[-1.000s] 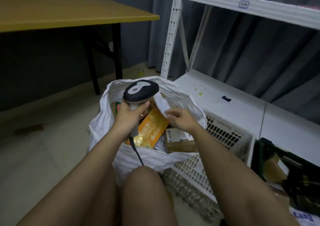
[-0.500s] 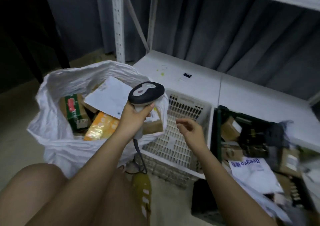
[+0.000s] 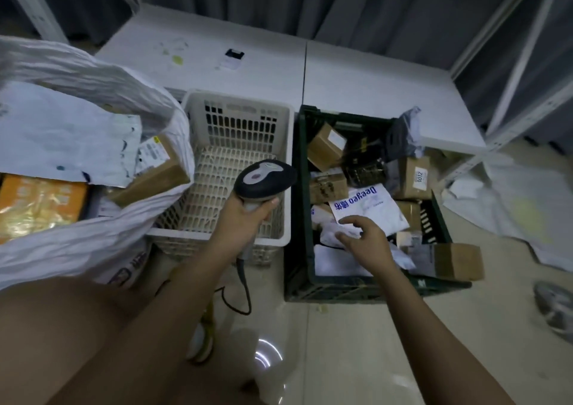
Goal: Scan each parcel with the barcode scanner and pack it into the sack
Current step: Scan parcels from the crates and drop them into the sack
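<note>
Two crates are seen side by side on the floor: a white slatted basket (image 3: 288, 169) under the left hand (image 3: 245, 215), and a dark green crate (image 3: 299, 193) under the right hand (image 3: 364, 240). Their adjoining rims nearly touch between the two hands. Bare slats are shown in the basket beyond the left hand. The sack (image 3: 93, 237) is seen well to the left of the left hand, its mouth open, with an orange packet (image 3: 40, 203), a brown box (image 3: 155, 169) and a white mailer (image 3: 62, 138) visible inside. Open floor is shown nearer than both wrists.

The barcode scanner (image 3: 263, 179) is gripped by its handle in the left hand, fingers wrapped round, head pointing up and away; one cable (image 3: 245, 293) trails from it below the wrist. The right hand is held palm down with fingers loosely spread and nothing in its grasp, just above the white printed mailer (image 3: 369, 203) in the green crate. Several further cardboard parcels are heaped beyond and to the right of this hand; an exact count cannot be made. One flat box (image 3: 455, 262) overhangs the crate's near right corner.
</note>
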The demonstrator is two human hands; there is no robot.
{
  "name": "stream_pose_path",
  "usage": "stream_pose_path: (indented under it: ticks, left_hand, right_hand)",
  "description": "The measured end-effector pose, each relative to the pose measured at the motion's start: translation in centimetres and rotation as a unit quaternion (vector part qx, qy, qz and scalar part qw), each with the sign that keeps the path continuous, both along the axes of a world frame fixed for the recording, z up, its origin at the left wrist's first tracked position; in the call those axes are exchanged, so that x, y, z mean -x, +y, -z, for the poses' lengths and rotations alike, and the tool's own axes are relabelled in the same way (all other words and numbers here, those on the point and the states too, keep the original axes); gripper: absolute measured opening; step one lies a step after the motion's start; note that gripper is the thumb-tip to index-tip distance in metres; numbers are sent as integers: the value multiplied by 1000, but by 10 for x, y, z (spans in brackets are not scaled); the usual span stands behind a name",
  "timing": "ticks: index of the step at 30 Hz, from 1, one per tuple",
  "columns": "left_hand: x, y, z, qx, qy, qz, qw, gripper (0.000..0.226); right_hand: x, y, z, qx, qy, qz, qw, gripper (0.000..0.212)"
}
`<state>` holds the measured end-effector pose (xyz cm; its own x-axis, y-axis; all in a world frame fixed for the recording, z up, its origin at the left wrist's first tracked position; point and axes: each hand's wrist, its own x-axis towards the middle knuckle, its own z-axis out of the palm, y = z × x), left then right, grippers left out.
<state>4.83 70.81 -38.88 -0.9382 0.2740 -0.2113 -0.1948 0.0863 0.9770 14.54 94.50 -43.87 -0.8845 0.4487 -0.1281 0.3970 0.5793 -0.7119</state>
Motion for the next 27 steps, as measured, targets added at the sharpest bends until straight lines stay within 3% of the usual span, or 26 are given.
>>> stream_pose_path:
  ticks: [5, 8, 11, 14, 17, 20, 23, 27]
  left_hand:
    - [-10, 13, 11, 25, -2, 30, 999, 52]
    - [-13, 13, 14, 29, -6, 29, 999, 49]
    - [-11, 10, 16, 35, -2, 17, 999, 50]
    - [-10, 7, 13, 30, -2, 8, 1000, 49]
    - [-10, 6, 7, 21, -3, 11, 1000, 44]
    - [-10, 3, 2, 24, 3, -12, 1000, 35]
    - [-12, -6, -1, 11, 5, -37, 999, 40]
    - [-16, -24, 5, 21, -9, -57, 998, 44]
  right_hand:
    - [-3, 29, 23, -73, -172, -103, 977, 47]
    - [1, 35, 29, -157, -201, -98, 962, 39]
    - [3, 37, 24, -184, -155, -75, 968, 21]
    - [8, 37, 8, -201, -83, -21, 976, 23]
    - [11, 26, -17, -204, 82, 37, 975, 22]
    - [13, 1, -34, -235, 220, -10, 947, 20]
    - [14, -25, -14, -267, 228, -137, 926, 20]
    - [5, -49, 34, -275, 155, -250, 915, 19]
